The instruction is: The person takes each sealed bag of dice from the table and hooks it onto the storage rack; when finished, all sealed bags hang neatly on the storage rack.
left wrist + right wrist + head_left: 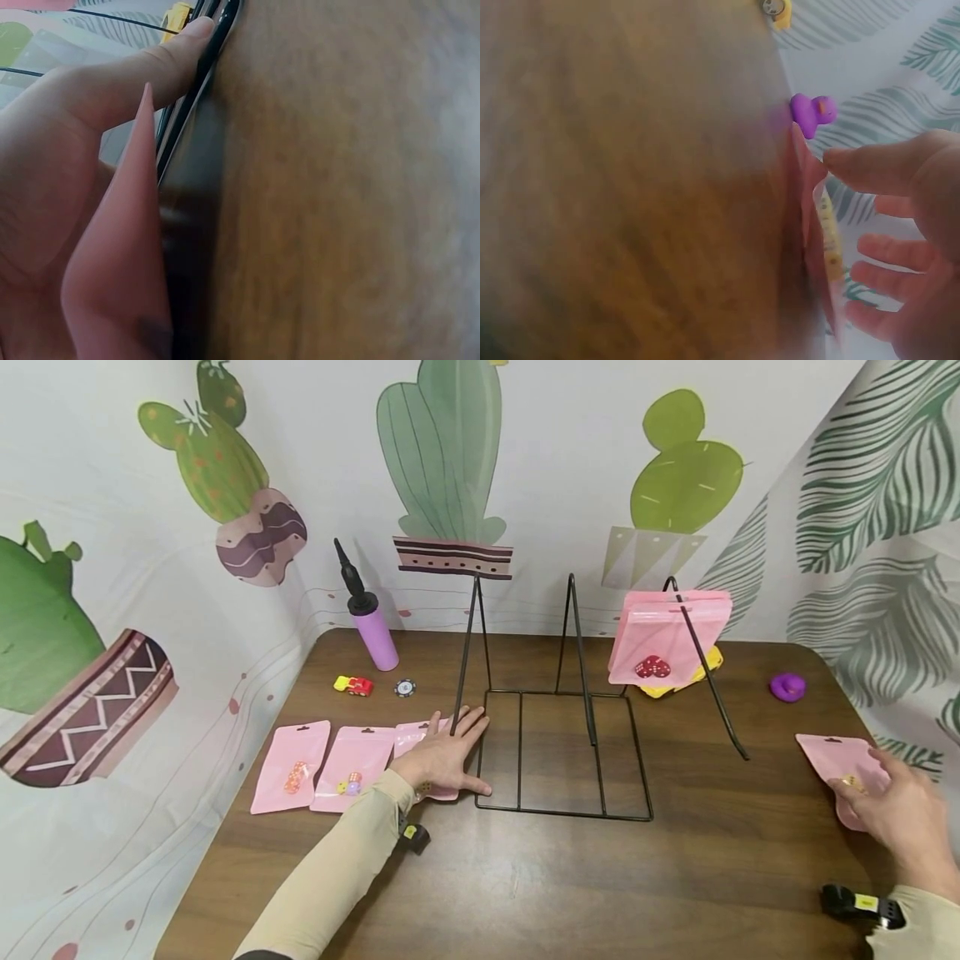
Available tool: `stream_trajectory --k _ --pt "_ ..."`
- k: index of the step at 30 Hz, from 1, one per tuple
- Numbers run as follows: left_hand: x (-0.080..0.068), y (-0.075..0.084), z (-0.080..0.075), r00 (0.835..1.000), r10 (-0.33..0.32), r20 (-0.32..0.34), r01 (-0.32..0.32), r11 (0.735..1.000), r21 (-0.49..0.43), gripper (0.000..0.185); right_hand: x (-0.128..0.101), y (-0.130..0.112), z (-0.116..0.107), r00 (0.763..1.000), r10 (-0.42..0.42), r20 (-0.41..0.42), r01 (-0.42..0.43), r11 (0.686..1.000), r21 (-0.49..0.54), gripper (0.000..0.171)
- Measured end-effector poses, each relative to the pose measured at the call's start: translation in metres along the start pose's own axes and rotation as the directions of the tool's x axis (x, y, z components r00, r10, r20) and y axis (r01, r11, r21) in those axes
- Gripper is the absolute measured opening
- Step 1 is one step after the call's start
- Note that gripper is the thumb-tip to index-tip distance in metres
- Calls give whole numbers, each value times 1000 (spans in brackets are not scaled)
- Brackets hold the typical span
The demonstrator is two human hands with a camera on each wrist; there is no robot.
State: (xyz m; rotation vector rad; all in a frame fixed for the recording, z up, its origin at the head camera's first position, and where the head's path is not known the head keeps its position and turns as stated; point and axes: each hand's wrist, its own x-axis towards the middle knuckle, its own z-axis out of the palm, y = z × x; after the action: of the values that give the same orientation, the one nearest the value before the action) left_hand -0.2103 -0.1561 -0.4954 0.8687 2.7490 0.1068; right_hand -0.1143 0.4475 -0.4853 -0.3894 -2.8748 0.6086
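My left hand (441, 758), fingers spread and straight, lies across a pink zip pouch (408, 737) and the left side of a black wire rack (562, 812). In the left wrist view, the thumb rests along the black wire, and the pink pouch (112, 292) bulges up beside the palm. At the far right, my right hand (907, 810) reaches over another pink pouch (828, 756) with yellow dice inside. The right wrist view has its thumb and fingers apart, close to that pouch (810, 202). From the rack's right arm hangs a pink pouch (663, 631) with red dice.
Two more pink pouches with dice, an orange one (288, 768) and a multicolour one (351, 768), lie at the left. Behind them are a toy car (354, 686), a poker chip (405, 687) and a purple pump (375, 635). A purple duck (787, 687) sits back right; a yellow object (712, 662) is behind the hanging pouch.
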Motion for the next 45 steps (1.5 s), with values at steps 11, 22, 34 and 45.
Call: stream_trajectory --k 11,22,34,45 --pt "0 1 -1 1000 -2 2 2 1000 -6 121 5 12 2 982 99 160 -89 994 -65 93" --pt "0 1 0 1000 -5 15 5 1000 -11 121 6 16 -2 965 178 190 -167 983 -73 100" --pt "0 1 0 1000 -14 15 14 1000 -1 122 3 13 -6 953 271 134 -267 963 -46 107" --pt "1 1 0 1000 -23 19 23 1000 -6 122 0 5 -4 983 171 61 -171 985 -14 104"
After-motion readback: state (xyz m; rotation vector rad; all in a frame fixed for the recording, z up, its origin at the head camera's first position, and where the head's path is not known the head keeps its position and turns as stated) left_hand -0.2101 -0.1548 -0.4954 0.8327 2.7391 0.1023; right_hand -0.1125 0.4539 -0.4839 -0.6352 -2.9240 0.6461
